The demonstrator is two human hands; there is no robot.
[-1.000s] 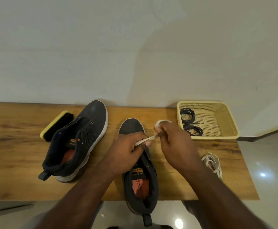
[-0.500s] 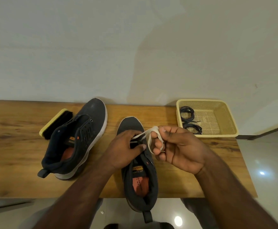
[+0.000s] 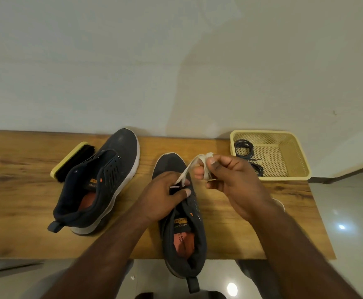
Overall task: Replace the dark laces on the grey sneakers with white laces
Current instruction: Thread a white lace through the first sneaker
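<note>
My left hand (image 3: 165, 190) pinches the white lace (image 3: 187, 171) end at the sneaker (image 3: 182, 223); my right hand (image 3: 230, 180) grips its bundled rest, raised.

Your head camera shows a dim, warm-toned indoor scene with soft, even light. The pale wall (image 3: 111, 61) filling the upper half carries a broad, faint shadow in the upper right of the frame. Two small bright glare spots reflect off the glossy floor (image 3: 349, 212) at lower right and bottom centre. The wooden surface (image 3: 25, 190) bows upward toward the frame edges from wide-angle distortion. Your forearms at the bottom look stretched and slightly soft; the centre is reasonably sharp.
</note>
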